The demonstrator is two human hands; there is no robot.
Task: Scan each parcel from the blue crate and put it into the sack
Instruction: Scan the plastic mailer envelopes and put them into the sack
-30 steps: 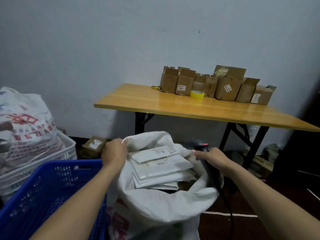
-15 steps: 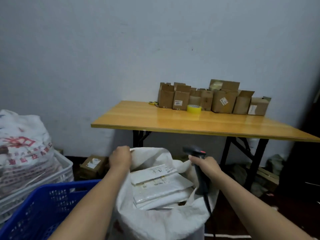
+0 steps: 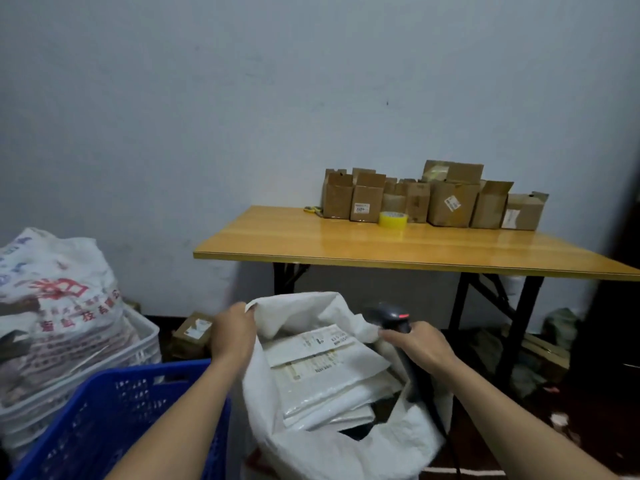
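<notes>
Left hand [image 3: 232, 332] grips sack [image 3: 332, 448] rim; right hand [image 3: 420, 346] holds scanner [image 3: 393, 315].

Item: person, head-cam view; body parts vis.: 2 arms only.

1. L hand [image 3: 233, 329]: bare. Back of hand & knuckle line face cam; surface smooth, plain.
2. L forearm [image 3: 180, 420]: bare, uncovered from wrist to btm frame edge; widens toward cam w/ wide-angle lens.
3. R hand [image 3: 417, 344]: bare. Back of hand & thumb side vis.; edges soft w/ slight blur.
4. R forearm [image 3: 512, 420]: bare, uncovered from wrist to btm-right frame edge; same plain look as L.
</notes>
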